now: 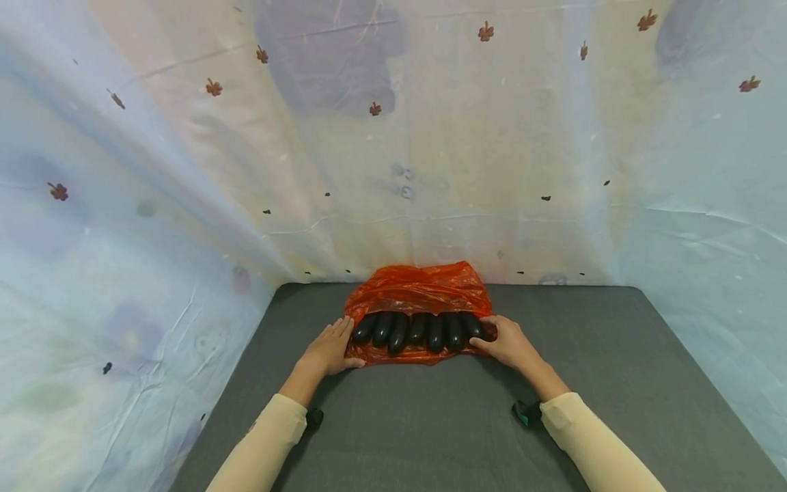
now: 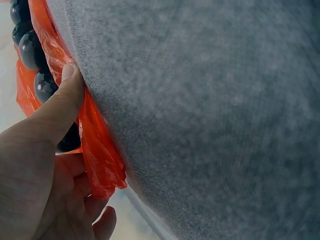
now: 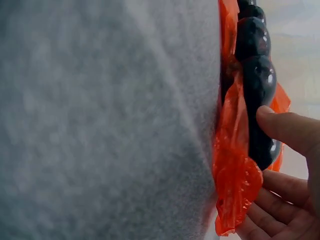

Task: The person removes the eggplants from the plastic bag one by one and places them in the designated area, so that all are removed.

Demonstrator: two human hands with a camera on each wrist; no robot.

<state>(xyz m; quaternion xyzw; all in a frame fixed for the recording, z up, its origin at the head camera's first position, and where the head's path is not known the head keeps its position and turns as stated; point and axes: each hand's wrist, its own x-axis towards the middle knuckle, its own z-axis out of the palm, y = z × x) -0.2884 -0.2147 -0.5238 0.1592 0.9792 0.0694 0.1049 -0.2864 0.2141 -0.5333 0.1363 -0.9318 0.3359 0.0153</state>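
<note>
Head view's got a row of black, eggplant-like things (image 1: 417,330) lying on a red plastic bag (image 1: 424,290), lower centre of the frame on the grey tabletop (image 1: 418,424). Left hand (image 1: 328,347), fingers pretty straight, rests along the bag's left edge; right hand (image 1: 510,342) curls thumb and fingers round the row's right end. Bookended like that probably so nothing rolls off sideways.

The head camera looks forward and down from well above the table (image 1: 418,424), facing a patterned sheet (image 1: 443,171). Each wrist camera sits close, its picture turned sideways, one facing the left hand (image 2: 37,165), the other the right hand (image 3: 285,200). All three views share the red bag (image 1: 418,285).
</note>
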